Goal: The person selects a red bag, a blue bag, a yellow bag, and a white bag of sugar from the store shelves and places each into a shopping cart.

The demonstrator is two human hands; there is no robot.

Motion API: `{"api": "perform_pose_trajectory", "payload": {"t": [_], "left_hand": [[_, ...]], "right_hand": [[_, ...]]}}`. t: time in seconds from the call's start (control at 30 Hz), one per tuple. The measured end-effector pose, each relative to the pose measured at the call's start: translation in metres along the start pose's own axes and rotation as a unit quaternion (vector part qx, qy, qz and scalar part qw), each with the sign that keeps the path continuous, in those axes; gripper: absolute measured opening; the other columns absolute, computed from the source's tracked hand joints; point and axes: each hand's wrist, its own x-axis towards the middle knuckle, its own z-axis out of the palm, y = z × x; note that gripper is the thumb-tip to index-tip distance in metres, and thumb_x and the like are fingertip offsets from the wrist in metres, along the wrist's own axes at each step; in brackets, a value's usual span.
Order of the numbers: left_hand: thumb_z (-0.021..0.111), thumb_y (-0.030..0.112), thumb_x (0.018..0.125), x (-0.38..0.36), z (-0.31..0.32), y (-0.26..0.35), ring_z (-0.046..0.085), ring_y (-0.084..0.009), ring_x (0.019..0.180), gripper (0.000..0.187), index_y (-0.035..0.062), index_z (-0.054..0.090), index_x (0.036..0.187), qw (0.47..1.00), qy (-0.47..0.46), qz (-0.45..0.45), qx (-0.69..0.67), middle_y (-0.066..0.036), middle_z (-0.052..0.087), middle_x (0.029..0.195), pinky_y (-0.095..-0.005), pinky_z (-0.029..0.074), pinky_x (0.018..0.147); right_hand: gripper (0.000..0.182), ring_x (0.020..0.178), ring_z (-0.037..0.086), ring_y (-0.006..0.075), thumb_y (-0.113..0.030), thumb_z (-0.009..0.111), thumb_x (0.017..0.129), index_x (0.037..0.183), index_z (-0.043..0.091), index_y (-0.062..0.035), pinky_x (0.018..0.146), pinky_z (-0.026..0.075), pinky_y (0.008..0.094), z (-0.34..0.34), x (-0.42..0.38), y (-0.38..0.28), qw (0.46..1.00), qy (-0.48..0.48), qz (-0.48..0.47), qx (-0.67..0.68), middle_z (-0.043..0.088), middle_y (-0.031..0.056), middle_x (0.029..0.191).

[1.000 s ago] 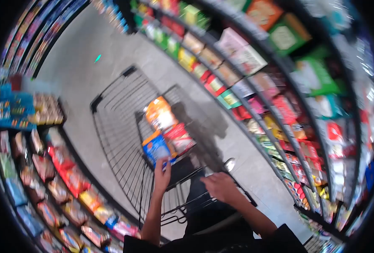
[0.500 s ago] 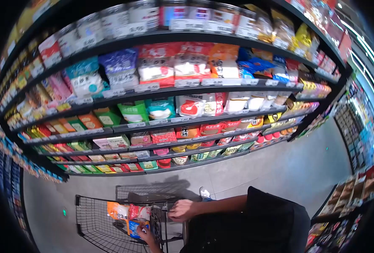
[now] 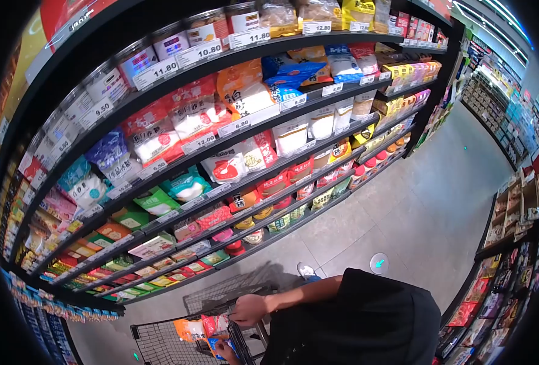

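Note:
A black wire shopping cart [image 3: 160,340] stands at the bottom of the view. In it lie an orange-and-white bag [image 3: 190,330], a red-and-white bag [image 3: 213,325] and a blue bag [image 3: 213,344]. My left hand [image 3: 225,351] is down at the blue bag with its fingers bent against it; the lower part of the hand is cut off by the frame edge. Reaching across from the black sleeve, my right hand [image 3: 249,310] is closed at the far end of the cart's handle, and its fingertips are hidden underneath.
Long black shelves [image 3: 154,155] run along the far side, stocked with bagged goods, jars and boxes above price labels. Grey floor [image 3: 397,213] with a round green-arrow marker [image 3: 379,263] lies to the right. Another stocked shelf [image 3: 464,316] stands at the lower right.
The view has turned to the right, so the shelves slant and more floor shows. Cart, bags and both hands stand lower in the picture. My left hand stays at the blue bag.

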Motion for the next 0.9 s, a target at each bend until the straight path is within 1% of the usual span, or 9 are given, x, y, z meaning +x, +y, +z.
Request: {"api": "perform_pose_trajectory", "payload": {"t": [0.07, 0.1, 0.13, 0.47, 0.67, 0.77, 0.8, 0.87, 0.9], "left_hand": [[0.059, 0.01, 0.091, -0.009, -0.009, 0.057, 0.06, -0.0244, 0.088, 0.012, -0.0002, 0.066, 0.093, 0.98, -0.063, 0.001, 0.186, -0.014, 0.065, 0.093, -0.0331, 0.048, 0.082], [0.061, 0.004, 0.087, -0.008, -0.009, 0.029, 0.057, -0.0201, 0.08, 0.006, 0.0015, 0.062, 0.082, 0.976, -0.002, 0.184, 0.118, -0.009, 0.063, 0.085, -0.03, 0.047, 0.078], [0.061, 0.004, 0.087, -0.008, -0.007, 0.026, 0.057, -0.0201, 0.08, 0.006, 0.0015, 0.062, 0.082, 0.976, -0.001, 0.186, 0.116, -0.009, 0.063, 0.085, -0.03, 0.047, 0.078], [0.061, 0.008, 0.089, -0.034, -0.047, -0.002, 0.059, -0.0208, 0.085, 0.01, -0.001, 0.065, 0.092, 0.99, 0.01, 0.101, 0.1, -0.01, 0.066, 0.09, -0.0329, 0.049, 0.078], [0.061, 0.011, 0.09, -0.048, -0.082, 0.01, 0.058, -0.0195, 0.083, 0.013, -0.0012, 0.066, 0.093, 0.993, -0.013, 0.048, 0.107, -0.009, 0.065, 0.089, -0.0326, 0.048, 0.075], [0.061, 0.012, 0.09, -0.017, -0.077, 0.036, 0.058, -0.0189, 0.082, 0.014, -0.0013, 0.066, 0.093, 0.993, -0.023, 0.049, 0.105, -0.008, 0.065, 0.089, -0.0324, 0.048, 0.074], [0.061, 0.012, 0.09, -0.004, -0.073, 0.046, 0.057, -0.0187, 0.082, 0.015, -0.0013, 0.066, 0.093, 0.993, -0.025, 0.051, 0.103, -0.008, 0.065, 0.088, -0.0324, 0.048, 0.074], [0.061, 0.013, 0.09, 0.019, -0.063, 0.069, 0.057, -0.0183, 0.081, 0.016, -0.0014, 0.066, 0.094, 0.993, -0.028, 0.054, 0.1, -0.008, 0.064, 0.088, -0.0323, 0.048, 0.073], [0.061, 0.014, 0.09, 0.028, -0.06, 0.075, 0.057, -0.0181, 0.081, 0.016, -0.0014, 0.066, 0.094, 0.993, -0.028, 0.053, 0.099, -0.008, 0.064, 0.088, -0.0322, 0.048, 0.073]], "right_hand": [[0.018, 0.064, 0.061, 0.031, -0.024, 0.057, 0.083, 0.075, 0.054, -0.0077, 0.059, 0.047, 0.0431, 0.002, -0.002, 0.001, 1.0, -0.004, 0.004, 0.003, 0.058, 0.0107, 0.065], [0.019, 0.064, 0.061, 0.0315, -0.024, 0.057, 0.083, 0.075, 0.054, -0.0074, 0.059, 0.047, 0.0434, 0.001, -0.002, 0.001, 1.0, -0.011, 0.003, 0.006, 0.058, 0.0109, 0.065], [0.019, 0.065, 0.061, 0.032, -0.025, 0.057, 0.083, 0.075, 0.054, -0.0071, 0.059, 0.047, 0.0437, 0.002, -0.002, 0.001, 1.0, -0.018, 0.002, 0.009, 0.058, 0.0111, 0.065], [0.02, 0.065, 0.063, 0.032, -0.025, 0.057, 0.083, 0.08, 0.056, -0.0054, 0.058, 0.048, 0.0453, 0.002, -0.007, 0.003, 0.999, -0.052, 0.005, 0.016, 0.06, 0.0111, 0.066], [0.021, 0.06, 0.063, 0.0338, -0.029, 0.058, 0.073, 0.065, 0.062, -0.0093, 0.055, 0.048, 0.0457, 0.011, -0.005, 0.006, 1.0, -0.004, 0.012, -0.003, 0.062, 0.0125, 0.061], [0.021, 0.067, 0.064, 0.0331, -0.027, 0.06, 0.07, 0.065, 0.061, -0.0067, 0.059, 0.048, 0.0467, 0.013, 0.0, 0.01, 0.995, -0.095, 0.016, 0.02, 0.063, 0.0125, 0.066], [0.021, 0.067, 0.064, 0.0331, -0.027, 0.06, 0.07, 0.065, 0.061, -0.0067, 0.059, 0.048, 0.0467, 0.022, -0.001, 0.011, 0.996, -0.083, 0.018, 0.015, 0.063, 0.0125, 0.066], [0.014, 0.071, 0.064, 0.0338, -0.02, 0.062, 0.066, 0.068, 0.065, -0.0065, 0.061, 0.048, 0.0467, 0.03, -0.003, 0.018, 0.99, 0.101, -0.042, 0.095, 0.064, 0.0125, 0.069], [0.014, 0.071, 0.064, 0.0338, -0.02, 0.062, 0.066, 0.068, 0.065, -0.0065, 0.061, 0.048, 0.0467, 0.014, 0.0, 0.016, 0.989, 0.109, -0.044, 0.092, 0.064, 0.0125, 0.069]]}}
